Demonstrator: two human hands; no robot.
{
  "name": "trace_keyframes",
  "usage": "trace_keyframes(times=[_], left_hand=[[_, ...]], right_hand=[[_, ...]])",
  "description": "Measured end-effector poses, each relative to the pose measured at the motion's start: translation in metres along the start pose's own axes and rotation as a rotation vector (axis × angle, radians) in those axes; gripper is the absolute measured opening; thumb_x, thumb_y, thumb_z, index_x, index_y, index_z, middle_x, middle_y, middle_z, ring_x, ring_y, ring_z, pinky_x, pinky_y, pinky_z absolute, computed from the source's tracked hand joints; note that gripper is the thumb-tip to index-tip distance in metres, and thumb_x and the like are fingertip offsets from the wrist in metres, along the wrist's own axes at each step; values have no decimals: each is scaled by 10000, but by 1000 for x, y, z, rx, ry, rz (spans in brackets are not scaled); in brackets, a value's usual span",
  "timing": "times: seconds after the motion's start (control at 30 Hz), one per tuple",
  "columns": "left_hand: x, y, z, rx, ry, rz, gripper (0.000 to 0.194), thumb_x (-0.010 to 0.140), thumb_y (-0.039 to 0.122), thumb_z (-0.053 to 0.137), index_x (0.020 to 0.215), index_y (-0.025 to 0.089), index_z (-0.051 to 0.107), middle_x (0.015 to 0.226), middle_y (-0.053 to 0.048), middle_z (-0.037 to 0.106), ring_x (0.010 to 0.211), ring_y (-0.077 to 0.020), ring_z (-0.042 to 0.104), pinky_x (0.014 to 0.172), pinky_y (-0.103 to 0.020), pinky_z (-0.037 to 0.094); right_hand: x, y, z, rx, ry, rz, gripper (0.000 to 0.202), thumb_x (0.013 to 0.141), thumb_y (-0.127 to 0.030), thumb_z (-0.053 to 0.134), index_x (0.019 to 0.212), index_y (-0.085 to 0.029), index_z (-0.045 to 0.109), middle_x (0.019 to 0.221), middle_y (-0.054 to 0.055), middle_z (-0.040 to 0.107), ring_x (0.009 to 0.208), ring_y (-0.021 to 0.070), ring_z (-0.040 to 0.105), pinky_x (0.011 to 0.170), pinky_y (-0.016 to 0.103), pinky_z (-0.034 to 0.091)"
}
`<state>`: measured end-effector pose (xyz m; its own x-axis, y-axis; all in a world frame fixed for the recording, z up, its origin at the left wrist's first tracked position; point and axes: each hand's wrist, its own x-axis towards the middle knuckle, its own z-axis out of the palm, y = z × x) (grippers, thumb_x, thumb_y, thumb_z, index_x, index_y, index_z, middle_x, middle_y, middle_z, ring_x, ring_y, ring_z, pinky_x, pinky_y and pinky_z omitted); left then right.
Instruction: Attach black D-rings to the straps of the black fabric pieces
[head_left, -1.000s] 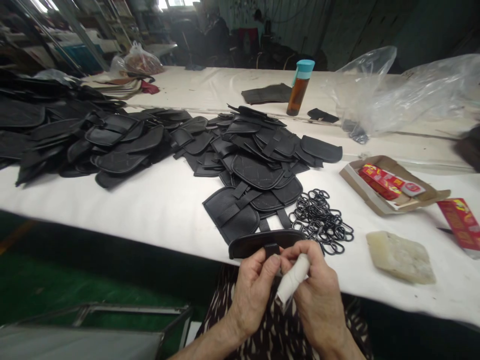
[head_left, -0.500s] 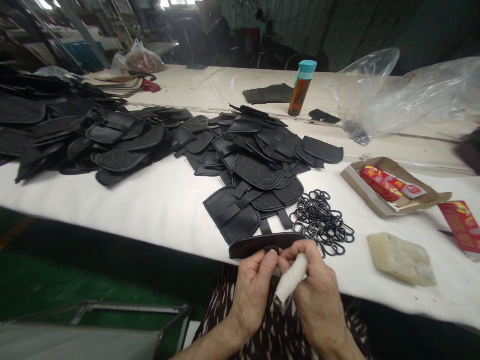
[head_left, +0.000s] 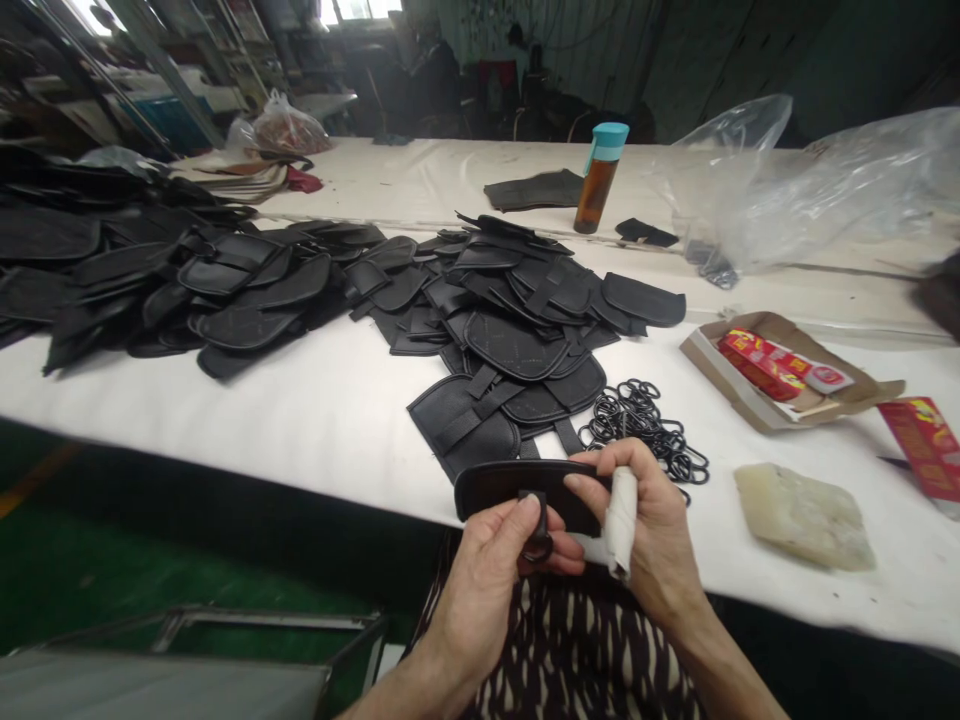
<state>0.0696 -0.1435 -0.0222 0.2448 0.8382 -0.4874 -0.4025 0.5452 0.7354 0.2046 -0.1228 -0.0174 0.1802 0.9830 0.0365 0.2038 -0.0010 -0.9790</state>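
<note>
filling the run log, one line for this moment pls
left hand: pinches ring on strap | right hand: grips black leather piece | ring pile: beside

Dim room, window glare behind, edges warped.

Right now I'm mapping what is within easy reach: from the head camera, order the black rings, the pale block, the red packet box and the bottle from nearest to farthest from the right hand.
1. Black rings: on the table just beyond the right hand.
2. Pale block: to its right, near the table edge.
3. Red packet box: farther right and back.
4. Bottle: far back, upright.
</note>
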Motion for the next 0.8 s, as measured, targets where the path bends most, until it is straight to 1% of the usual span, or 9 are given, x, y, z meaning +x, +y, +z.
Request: trace_keyframes(times=[0.07, 0.1, 0.27, 0.4, 0.47, 0.53, 0.63, 0.73, 0.8], left_hand=[[-2, 2, 0, -50, 27, -35, 274, 848, 361, 540, 813, 110, 645, 674, -84, 689, 617, -191, 640, 705, -344, 491], [-3, 3, 0, -67, 38, -40, 262, 842, 358, 551, 816, 113, 639, 668, -82, 687, 615, -190, 642, 702, -343, 493], [-4, 4, 1, -83, 47, -26, 231, 843, 354, 560, 864, 131, 618, 680, -73, 694, 616, -175, 649, 681, -305, 486], [-4, 4, 3, -69, 71, -10, 214, 843, 353, 562, 840, 143, 602, 659, -63, 690, 577, -155, 636, 640, -276, 482], [-3, 3, 3, -51, 80, -8, 218, 838, 357, 567, 832, 142, 603, 657, -63, 688, 568, -155, 634, 636, -279, 484], [-3, 4, 2, -41, 82, -6, 216, 830, 352, 579, 828, 139, 617, 685, -63, 691, 582, -154, 635, 653, -287, 488], [-3, 4, 1, -15, 85, 14, 222, 817, 341, 598, 811, 125, 651, 781, -81, 699, 660, -161, 640, 708, -301, 490], [-2, 6, 0, 46, 95, 43, 255, 817, 342, 595, 786, 104, 682, 823, -104, 700, 743, -176, 633, 765, -310, 479], [-2, 8, -1, 70, 97, 57, 263, 813, 342, 599, 758, 102, 692, 800, -103, 700, 748, -177, 626, 778, -308, 474]], right_hand=[[-1, 0, 4, 44, 49, -9, 190, 761, -257, 649, 728, -218, 466, 849, 2, 655, 729, 144, 611, 647, 249, 502], [-2, 0, 5, 67, 53, 3, 190, 761, -263, 649, 729, -219, 467, 858, 1, 651, 733, 141, 611, 637, 243, 506], [-10, -6, 8, 136, 39, 109, 189, 773, -297, 637, 725, -225, 469, 886, -8, 647, 672, 118, 609, 543, 210, 523], [-11, -10, 7, 188, 12, 156, 211, 762, -330, 641, 721, -224, 463, 869, 6, 651, 588, 122, 607, 433, 206, 514], [-11, -11, 7, 193, 3, 161, 209, 766, -334, 637, 719, -226, 465, 820, 5, 655, 606, 136, 622, 454, 218, 527], [-10, -10, 6, 164, 3, 135, 194, 771, -318, 634, 718, -230, 470, 791, -2, 660, 668, 146, 638, 519, 223, 539], [-9, -9, 5, 115, -9, 74, 184, 780, -297, 626, 714, -233, 467, 828, -9, 669, 735, 145, 641, 579, 222, 534], [-9, -9, 4, 107, -26, 44, 191, 786, -290, 621, 711, -231, 456, 849, -11, 672, 715, 139, 642, 578, 223, 530], [-10, -9, 3, 119, -40, 47, 190, 789, -293, 616, 713, -230, 453, 832, -9, 674, 686, 140, 644, 561, 227, 529]])
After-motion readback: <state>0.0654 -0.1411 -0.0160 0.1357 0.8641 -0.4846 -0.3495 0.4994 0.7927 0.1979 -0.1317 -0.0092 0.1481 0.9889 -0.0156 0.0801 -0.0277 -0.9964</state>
